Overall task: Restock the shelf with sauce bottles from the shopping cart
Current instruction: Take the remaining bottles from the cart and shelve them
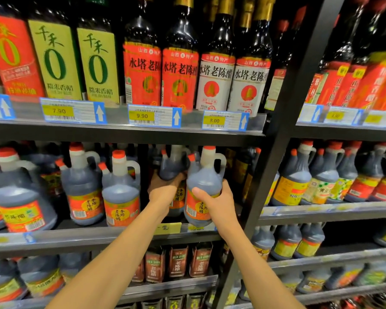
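Both my arms reach into the middle shelf (98,236). My right hand (218,197) grips a dark sauce jug (204,175) with a red cap, a side handle and an orange label, held at the shelf's front edge. My left hand (165,188) is deeper in the shelf, its fingers wrapped around the body of a second dark jug (173,166) standing behind and left of the first. The fingertips of that hand are hidden in shadow. The shopping cart is out of view.
Matching jugs (120,190) stand to the left on the same shelf. Tall vinegar bottles (179,72) fill the shelf above, behind price tags (153,115). A black upright post (274,157) borders the bay on the right. More bottles sit on the lower shelves.
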The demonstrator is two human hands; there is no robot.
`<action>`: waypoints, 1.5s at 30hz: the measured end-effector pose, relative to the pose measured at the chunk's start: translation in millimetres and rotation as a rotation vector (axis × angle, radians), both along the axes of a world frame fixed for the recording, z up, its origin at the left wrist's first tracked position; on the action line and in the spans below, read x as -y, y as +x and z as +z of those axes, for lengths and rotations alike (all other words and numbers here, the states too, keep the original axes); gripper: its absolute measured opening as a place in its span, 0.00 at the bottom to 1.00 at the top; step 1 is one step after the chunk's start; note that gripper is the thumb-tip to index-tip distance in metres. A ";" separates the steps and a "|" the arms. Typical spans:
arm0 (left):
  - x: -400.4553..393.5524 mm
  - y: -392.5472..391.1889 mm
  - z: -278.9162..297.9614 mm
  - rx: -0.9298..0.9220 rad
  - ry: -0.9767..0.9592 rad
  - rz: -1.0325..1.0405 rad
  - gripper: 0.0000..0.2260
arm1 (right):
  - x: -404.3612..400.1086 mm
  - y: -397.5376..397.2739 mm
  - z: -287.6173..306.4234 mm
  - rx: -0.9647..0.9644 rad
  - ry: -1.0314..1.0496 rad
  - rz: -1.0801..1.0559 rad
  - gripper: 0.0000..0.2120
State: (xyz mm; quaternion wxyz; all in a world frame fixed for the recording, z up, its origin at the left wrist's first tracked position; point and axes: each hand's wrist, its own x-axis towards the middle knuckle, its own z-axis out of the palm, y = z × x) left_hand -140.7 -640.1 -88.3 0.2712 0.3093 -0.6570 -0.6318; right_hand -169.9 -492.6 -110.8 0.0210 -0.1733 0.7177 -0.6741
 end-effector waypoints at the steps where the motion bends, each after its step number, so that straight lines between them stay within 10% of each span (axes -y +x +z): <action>1: -0.5 0.9 -2.9 -0.005 -0.012 0.003 0.28 | 1.3 -1.5 0.0 0.004 0.003 0.010 0.37; 8: 2.9 4.5 -19.1 -0.036 -0.062 0.095 0.39 | 3.9 -12.1 0.4 0.065 -0.024 0.026 0.31; 14: 2.7 3.9 -26.5 -0.029 -0.066 0.113 0.52 | 2.7 -11.8 -14.0 0.101 0.068 0.007 0.46; 39: -26.0 88.4 -38.4 0.237 -0.541 -0.096 0.36 | -41.6 30.9 -29.4 -0.072 0.339 0.188 0.40; 45: -20.7 130.1 -50.6 0.561 -0.942 -0.377 0.35 | -62.8 51.3 -24.0 -0.187 0.786 0.314 0.41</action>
